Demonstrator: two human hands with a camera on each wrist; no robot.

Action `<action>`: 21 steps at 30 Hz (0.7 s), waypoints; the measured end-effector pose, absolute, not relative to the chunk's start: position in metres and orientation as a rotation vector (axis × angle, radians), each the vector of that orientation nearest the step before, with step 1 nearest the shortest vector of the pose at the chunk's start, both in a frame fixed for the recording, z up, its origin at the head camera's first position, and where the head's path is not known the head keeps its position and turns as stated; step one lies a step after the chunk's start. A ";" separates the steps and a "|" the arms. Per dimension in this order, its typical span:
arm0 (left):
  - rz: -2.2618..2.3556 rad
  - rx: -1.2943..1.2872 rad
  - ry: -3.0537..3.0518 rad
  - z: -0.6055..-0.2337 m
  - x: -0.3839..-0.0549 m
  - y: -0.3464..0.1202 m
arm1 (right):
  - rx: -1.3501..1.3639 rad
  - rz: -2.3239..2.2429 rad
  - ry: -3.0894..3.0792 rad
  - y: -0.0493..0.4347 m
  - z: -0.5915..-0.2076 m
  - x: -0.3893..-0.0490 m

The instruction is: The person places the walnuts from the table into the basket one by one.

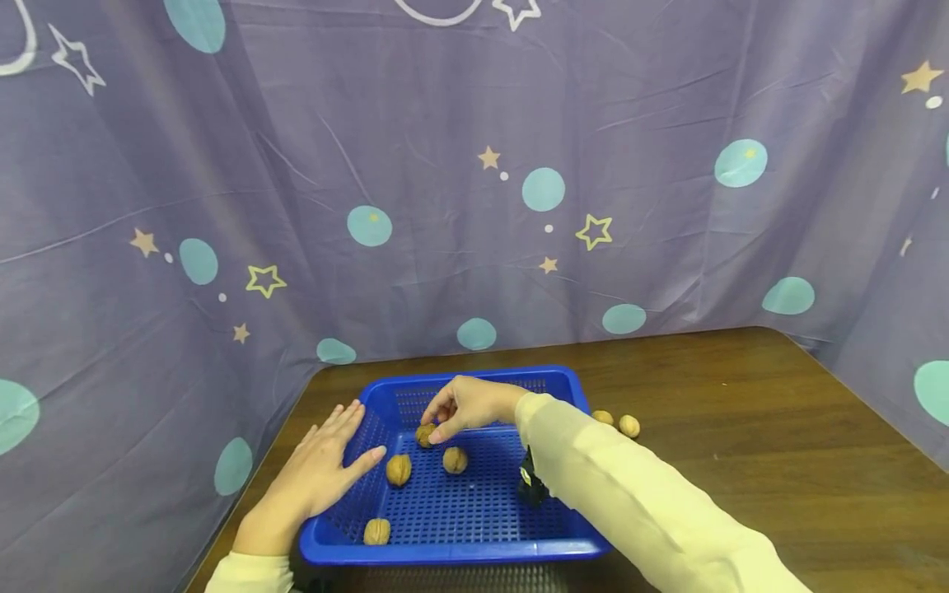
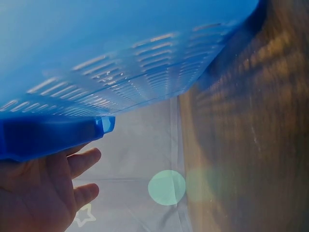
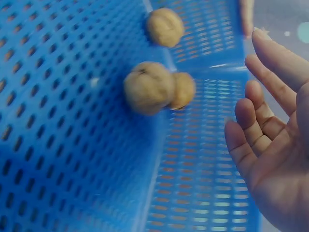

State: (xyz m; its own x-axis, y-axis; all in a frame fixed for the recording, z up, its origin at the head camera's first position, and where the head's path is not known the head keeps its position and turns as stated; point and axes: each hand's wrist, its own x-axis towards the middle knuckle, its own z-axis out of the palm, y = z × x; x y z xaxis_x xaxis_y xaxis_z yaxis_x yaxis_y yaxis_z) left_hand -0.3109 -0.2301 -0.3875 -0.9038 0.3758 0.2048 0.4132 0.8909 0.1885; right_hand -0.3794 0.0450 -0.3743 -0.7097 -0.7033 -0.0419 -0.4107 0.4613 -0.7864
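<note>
A blue plastic basket [image 1: 452,550] with slotted walls holds several walnuts. My right hand [image 1: 470,402] reaches over its far left part, thumb and fingers spread above a walnut [image 1: 425,435] that they overlap in the head view. In the right wrist view that hand [image 3: 275,130] has loosely bent fingers with nothing between them, apart from the walnuts. A second walnut [image 1: 455,460] lies below the right hand, and another [image 1: 398,469] near the left wall. My left hand [image 1: 319,469] rests on the left rim, fingers straight, thumb over the inside.
One walnut [image 1: 376,531] sits in the basket's near left corner. Outside, beyond the right rim, two more walnuts [image 1: 629,426] lie on the brown wooden table [image 1: 741,412]. A patterned purple curtain [image 1: 445,288] hangs behind and at the sides.
</note>
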 end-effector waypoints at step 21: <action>-0.362 -0.607 -2.911 -0.388 -0.311 -0.230 | -0.841 -1.372 2.595 0.223 -0.302 -0.338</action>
State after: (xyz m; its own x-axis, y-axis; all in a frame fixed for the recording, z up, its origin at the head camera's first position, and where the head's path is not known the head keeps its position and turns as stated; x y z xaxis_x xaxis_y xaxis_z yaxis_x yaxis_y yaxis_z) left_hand -0.3109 -0.2304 -0.3884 -0.9077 0.3744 0.1897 0.4094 0.8892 0.2041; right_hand -0.3380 0.2234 -0.3016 -0.8446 -0.5069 0.1722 -0.4277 0.4455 -0.7865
